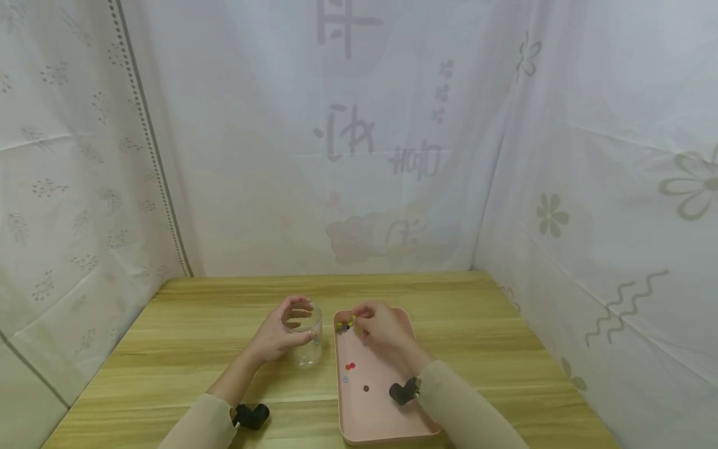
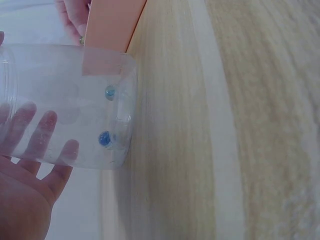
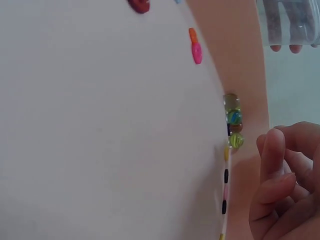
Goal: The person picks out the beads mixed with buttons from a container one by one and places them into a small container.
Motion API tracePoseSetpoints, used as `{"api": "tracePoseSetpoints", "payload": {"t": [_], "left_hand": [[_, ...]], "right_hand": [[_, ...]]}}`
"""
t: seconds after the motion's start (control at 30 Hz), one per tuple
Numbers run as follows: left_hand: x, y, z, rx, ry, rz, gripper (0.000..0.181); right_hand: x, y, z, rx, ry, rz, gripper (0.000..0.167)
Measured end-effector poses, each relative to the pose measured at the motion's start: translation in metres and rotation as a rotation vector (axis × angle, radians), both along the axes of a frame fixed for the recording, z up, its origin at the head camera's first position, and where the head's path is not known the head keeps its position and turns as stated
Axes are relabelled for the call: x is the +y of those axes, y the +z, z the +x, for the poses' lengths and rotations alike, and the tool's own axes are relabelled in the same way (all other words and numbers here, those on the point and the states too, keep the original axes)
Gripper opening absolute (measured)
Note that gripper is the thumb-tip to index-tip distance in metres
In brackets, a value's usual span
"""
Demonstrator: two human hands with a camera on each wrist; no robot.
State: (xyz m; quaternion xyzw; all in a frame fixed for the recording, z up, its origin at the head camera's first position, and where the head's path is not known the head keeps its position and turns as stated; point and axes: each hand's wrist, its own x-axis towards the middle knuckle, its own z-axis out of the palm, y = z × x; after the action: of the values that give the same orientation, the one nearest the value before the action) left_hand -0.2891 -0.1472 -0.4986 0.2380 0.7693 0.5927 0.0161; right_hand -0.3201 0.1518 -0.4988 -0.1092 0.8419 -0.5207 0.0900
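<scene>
My left hand (image 1: 275, 333) grips a clear jar (image 1: 307, 354) from its left side, fingers and thumb round the wall. Two blue marbles, one (image 2: 104, 138) darker than the other (image 2: 110, 92), lie at the jar's bottom. Over the far left corner of the pink tray (image 1: 373, 424), my right hand (image 1: 384, 327) has thumb and fingertips together. A small yellow-green marble (image 2: 81, 39) shows at those fingertips in the left wrist view; the right wrist view hides it. Beside them, several marbles (image 3: 236, 140) cluster along the tray's wall.
Orange and pink buttons (image 1: 350, 366), a pale blue piece (image 1: 345, 379) and a dark red-brown button (image 1: 366, 388) lie in the tray. More small black, pink and yellow pieces (image 3: 224, 207) line its edge. The wooden table (image 1: 224, 299) ends at hanging patterned cloths.
</scene>
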Motion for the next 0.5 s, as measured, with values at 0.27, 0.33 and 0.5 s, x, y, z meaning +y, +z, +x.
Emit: {"api": "tracePoseSetpoints", "payload": {"t": [0.27, 0.33, 0.5], "left_hand": [[0.0005, 0.0017, 0.0013, -0.003, 0.005, 0.001, 0.073], [0.0006, 0.002, 0.0019, -0.005, 0.008, 0.001, 0.072], [0.0006, 0.0022, 0.0021, -0.008, 0.013, -0.002, 0.071]], "right_hand": [[0.0009, -0.0022, -0.0025, -0.014, -0.018, -0.031, 0.023], [0.001, -0.0024, -0.0019, -0.001, -0.012, -0.035, 0.023], [0.0011, -0.001, -0.0007, 0.031, 0.0, -0.051, 0.024]]}}
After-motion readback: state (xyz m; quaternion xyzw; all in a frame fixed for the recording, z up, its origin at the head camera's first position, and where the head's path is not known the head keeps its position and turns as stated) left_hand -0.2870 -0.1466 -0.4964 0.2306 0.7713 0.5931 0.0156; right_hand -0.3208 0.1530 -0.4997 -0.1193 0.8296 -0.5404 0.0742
